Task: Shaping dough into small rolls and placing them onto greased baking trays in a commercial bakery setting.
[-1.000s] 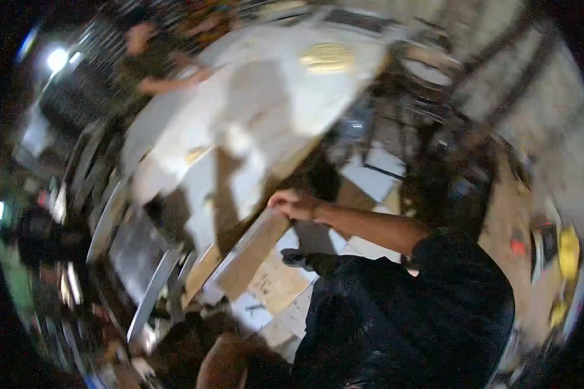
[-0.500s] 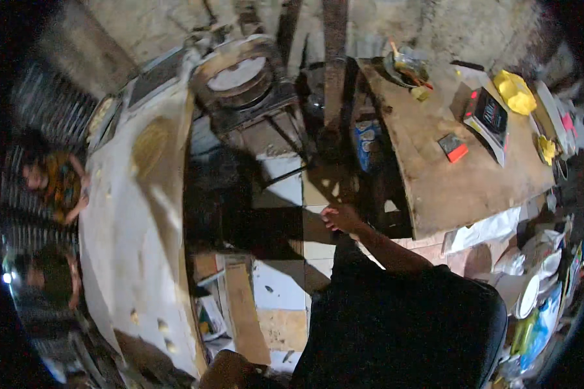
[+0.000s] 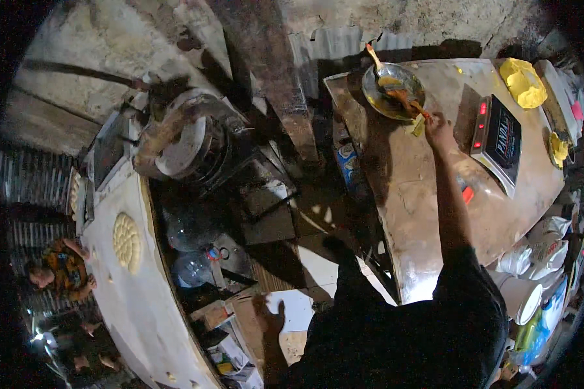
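At the right table, my right hand [image 3: 440, 131] has its fingers closed at the end of an orange-brown utensil handle [image 3: 405, 102]. That handle sticks out over the near right rim of a round metal bowl [image 3: 368, 91]. Inside is something yellowish, and a second utensil with a light orange handle [image 3: 374, 57] leans over the far rim. The utensils' working ends are hard to make out. A small yellow piece [image 3: 418, 126] lies beside the bowl. My left hand [image 3: 270, 316] hangs low over the floor, fingers apart, holding nothing.
A digital scale [image 3: 496, 139], a red and black item [image 3: 467, 193] and yellow wrapped lumps [image 3: 523, 83] sit on the right table [image 3: 409, 207]. Left, a floury table [image 3: 120, 298] bears a round of dough pieces [image 3: 126, 242]; people stand beyond. A clear jug [image 3: 192, 269] stands between.
My right hand has gone from above the floor to the utensil in the bowl. My left hand has come into view. The view has turned toward the right table.
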Demonstrator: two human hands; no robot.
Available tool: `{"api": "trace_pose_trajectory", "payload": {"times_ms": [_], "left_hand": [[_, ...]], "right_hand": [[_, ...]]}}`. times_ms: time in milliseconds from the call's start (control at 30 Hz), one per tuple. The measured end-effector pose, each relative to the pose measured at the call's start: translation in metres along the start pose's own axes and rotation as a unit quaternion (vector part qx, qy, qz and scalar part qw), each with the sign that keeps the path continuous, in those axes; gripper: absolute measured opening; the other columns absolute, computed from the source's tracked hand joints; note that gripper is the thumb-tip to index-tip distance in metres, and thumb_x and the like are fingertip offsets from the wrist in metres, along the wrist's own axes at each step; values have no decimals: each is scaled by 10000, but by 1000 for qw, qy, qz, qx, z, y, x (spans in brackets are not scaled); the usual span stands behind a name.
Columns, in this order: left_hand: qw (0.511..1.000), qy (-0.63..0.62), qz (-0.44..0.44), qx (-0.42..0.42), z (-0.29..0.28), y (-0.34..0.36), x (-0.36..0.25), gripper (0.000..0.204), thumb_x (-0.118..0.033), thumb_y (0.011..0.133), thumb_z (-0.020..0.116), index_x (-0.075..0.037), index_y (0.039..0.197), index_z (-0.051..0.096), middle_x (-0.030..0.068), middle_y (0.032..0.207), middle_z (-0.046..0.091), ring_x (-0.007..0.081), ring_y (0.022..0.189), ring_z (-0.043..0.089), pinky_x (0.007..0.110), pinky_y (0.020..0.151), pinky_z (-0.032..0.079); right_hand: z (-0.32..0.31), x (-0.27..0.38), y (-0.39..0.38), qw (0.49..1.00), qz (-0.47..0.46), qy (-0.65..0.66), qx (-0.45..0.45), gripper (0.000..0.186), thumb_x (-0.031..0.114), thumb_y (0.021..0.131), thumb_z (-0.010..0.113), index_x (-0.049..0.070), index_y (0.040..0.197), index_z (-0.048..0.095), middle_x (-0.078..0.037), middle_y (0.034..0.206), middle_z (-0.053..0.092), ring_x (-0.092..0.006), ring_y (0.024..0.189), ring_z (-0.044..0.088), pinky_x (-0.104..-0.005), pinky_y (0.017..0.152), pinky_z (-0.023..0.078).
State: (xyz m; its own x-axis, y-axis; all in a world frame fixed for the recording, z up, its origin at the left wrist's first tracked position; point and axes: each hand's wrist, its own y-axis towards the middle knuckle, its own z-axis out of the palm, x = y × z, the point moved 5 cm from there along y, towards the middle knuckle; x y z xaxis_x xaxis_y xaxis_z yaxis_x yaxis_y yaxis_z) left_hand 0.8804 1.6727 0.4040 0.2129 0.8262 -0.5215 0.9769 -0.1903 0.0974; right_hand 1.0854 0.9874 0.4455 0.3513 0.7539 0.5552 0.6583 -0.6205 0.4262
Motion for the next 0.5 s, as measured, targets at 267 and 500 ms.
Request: {"api": "trace_pose_trajectory", "payload": {"times_ms": [267,500], "left_hand": [[911,-28,-294,289,78,-181,164,357,-296,741,748,-53,973,627,134,909,620,225,788,605,333,723,470],[947,-146,-274,84,18,-277,173,324,-331,813,691,-39,949,648,86,858,665,204,643,609,333,576,484]], "right_hand": [[80,-152,113,989,64,-77,104,660,500,793,644,7,1206,494,-192,802,643,-267,701,629,-396,604,494],[20,-72,50,937,221,263,70,413,374,818,642,-15,694,580,-51,525,455,-177,399,414,-364,401,355]]}}
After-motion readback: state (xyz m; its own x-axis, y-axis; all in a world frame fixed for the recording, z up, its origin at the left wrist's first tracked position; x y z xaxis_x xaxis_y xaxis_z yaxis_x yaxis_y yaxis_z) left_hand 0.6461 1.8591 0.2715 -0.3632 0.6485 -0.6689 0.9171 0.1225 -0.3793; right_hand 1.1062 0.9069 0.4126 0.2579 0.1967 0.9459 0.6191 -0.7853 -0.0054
